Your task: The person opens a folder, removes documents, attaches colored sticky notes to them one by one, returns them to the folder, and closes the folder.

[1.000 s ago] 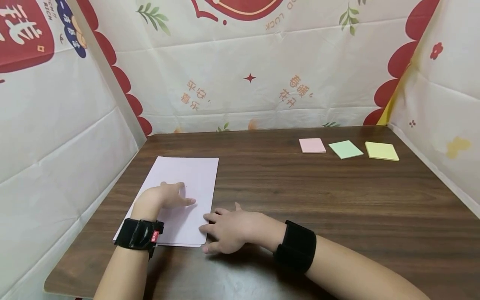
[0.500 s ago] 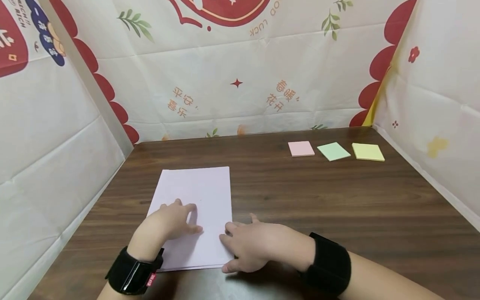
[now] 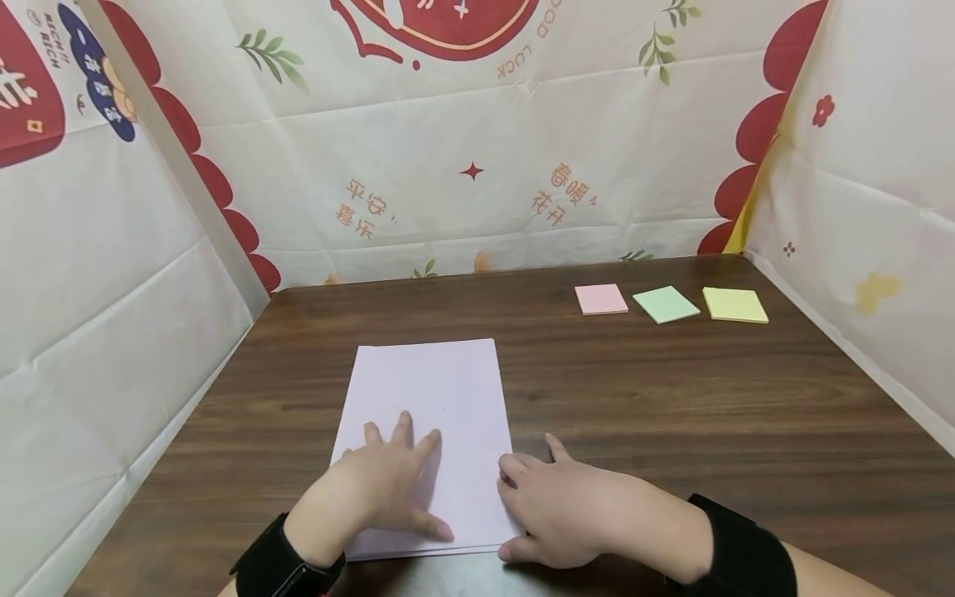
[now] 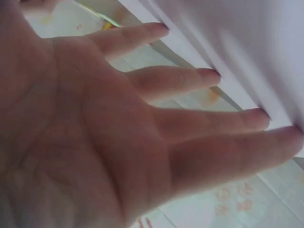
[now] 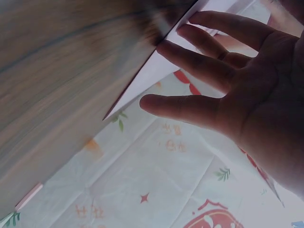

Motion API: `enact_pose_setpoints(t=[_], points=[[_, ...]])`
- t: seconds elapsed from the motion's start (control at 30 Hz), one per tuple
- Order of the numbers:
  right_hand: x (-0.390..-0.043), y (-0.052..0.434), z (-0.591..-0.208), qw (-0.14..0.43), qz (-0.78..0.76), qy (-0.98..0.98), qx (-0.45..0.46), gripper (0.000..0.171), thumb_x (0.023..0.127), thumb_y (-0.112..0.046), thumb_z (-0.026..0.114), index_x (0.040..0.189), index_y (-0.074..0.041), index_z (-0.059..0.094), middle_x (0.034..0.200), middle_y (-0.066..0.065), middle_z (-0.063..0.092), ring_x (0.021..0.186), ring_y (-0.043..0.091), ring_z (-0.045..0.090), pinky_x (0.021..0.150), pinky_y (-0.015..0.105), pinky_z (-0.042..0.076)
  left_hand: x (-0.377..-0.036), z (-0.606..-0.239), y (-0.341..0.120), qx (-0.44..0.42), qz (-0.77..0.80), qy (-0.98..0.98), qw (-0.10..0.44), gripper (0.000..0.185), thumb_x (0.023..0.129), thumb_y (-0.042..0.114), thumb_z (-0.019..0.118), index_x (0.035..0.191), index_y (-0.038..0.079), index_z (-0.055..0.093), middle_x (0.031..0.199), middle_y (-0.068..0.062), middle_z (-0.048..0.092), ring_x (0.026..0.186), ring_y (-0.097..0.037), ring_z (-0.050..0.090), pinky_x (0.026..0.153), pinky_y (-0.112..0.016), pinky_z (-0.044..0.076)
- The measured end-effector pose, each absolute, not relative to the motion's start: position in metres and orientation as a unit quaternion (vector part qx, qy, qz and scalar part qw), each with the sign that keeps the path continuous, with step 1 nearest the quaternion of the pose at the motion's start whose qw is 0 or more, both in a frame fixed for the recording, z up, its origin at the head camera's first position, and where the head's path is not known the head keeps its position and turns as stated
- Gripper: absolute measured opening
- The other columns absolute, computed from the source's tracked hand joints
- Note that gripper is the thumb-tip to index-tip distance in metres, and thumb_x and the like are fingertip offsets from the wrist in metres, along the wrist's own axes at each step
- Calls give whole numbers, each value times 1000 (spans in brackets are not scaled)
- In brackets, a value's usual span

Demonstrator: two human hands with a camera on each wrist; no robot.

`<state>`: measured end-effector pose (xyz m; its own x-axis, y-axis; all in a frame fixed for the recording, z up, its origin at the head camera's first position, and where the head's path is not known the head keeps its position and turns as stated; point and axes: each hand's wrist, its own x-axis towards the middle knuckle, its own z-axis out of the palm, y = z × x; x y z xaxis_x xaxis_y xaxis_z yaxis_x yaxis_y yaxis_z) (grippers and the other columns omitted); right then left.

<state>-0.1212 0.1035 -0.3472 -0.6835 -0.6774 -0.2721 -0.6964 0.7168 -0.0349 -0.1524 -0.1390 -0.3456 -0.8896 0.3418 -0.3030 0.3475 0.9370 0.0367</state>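
A thin stack of pale lilac paper [image 3: 440, 390] lies on the dark wooden table [image 3: 671, 398], near its front left. My left hand [image 3: 391, 481] rests flat on the stack's near half with its fingers spread. In the left wrist view that left hand [image 4: 142, 118] shows straight fingers whose tips touch the paper [image 4: 266, 42]. My right hand [image 3: 555, 502] lies against the stack's near right corner, fingertips on the edge. The right wrist view shows the right hand [image 5: 228, 80] with straight fingers touching the paper's corner [image 5: 152, 76].
Three sticky-note pads lie in a row at the back right: pink [image 3: 601, 299], green [image 3: 666, 304], yellow [image 3: 734, 305]. Printed cloth walls [image 3: 462, 166] close in the table at the left, back and right. Black bands sit on both wrists.
The paper stack has slid to the right across the table, with both hands on it. My left hand's fingers have spread out flat.
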Motion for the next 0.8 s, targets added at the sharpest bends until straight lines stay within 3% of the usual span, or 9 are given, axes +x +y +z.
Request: enact_pose_setpoints(t=[0.13, 0.47, 0.63, 0.8], points=[[-116, 118, -351, 121, 25, 923, -364, 67, 96, -65, 67, 128, -7, 71, 118, -2, 58, 122, 15, 57, 117, 75, 37, -143, -348, -126, 200, -10, 967, 157, 133, 55, 84, 87, 164, 23, 41, 171, -31, 30, 145, -73, 33, 98, -84, 45], [-106, 142, -358, 57, 31, 931, -358, 56, 96, -63, 67, 102, -8, 76, 111, -1, 59, 118, 22, 62, 112, 75, 41, -140, -350, -99, 244, -48, 961, 122, 130, 57, 86, 86, 163, 25, 43, 169, -29, 35, 143, -70, 40, 91, -80, 52], [-106, 150, -360, 44, 38, 938, -343, 52, 96, -59, 70, 81, -10, 75, 110, 4, 63, 123, 28, 65, 114, 74, 41, -140, -353, -85, 277, -67, 953, 108, 124, 63, 89, 80, 163, 27, 43, 170, -24, 37, 149, -59, 42, 90, -77, 55], [-106, 159, -364, 20, 26, 940, -339, 50, 96, -54, 72, 68, -13, 74, 92, 3, 67, 104, 23, 71, 111, 64, 49, -135, -355, -72, 326, -110, 935, 87, 111, 74, 92, 68, 163, 31, 44, 170, -16, 40, 150, -53, 45, 86, -75, 57]])
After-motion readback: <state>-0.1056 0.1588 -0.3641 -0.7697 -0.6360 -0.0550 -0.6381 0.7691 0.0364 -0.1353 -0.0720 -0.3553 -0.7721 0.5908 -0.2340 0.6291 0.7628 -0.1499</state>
